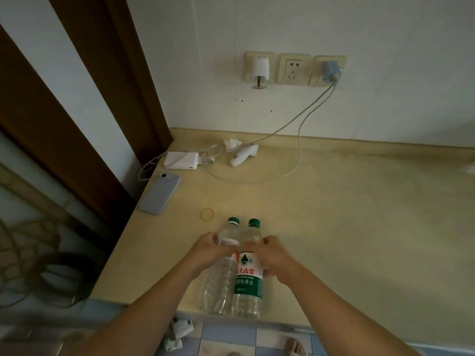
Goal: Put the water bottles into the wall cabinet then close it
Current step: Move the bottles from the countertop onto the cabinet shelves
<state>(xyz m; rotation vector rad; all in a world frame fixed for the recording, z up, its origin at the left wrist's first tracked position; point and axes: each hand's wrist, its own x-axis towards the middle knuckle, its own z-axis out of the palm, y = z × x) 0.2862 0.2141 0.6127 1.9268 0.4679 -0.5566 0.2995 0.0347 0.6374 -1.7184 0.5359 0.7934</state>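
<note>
Yellow countertop (359,227), white wall (334,27), tiled floor (231,335).

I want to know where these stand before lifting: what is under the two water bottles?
Both water bottles stand upright on the yellowish counter, near its front edge. The left hand and right hand grip them. Their bases hide the spot directly beneath.

Two water bottles (232,276) of clear, glossy plastic with green plastic caps; one with a smooth printed label (248,274). Countertop (347,214) of matt, pale yellow surface. Door frame (123,80) of dark wood. Phone (160,192) in a smooth, matt case.
</note>
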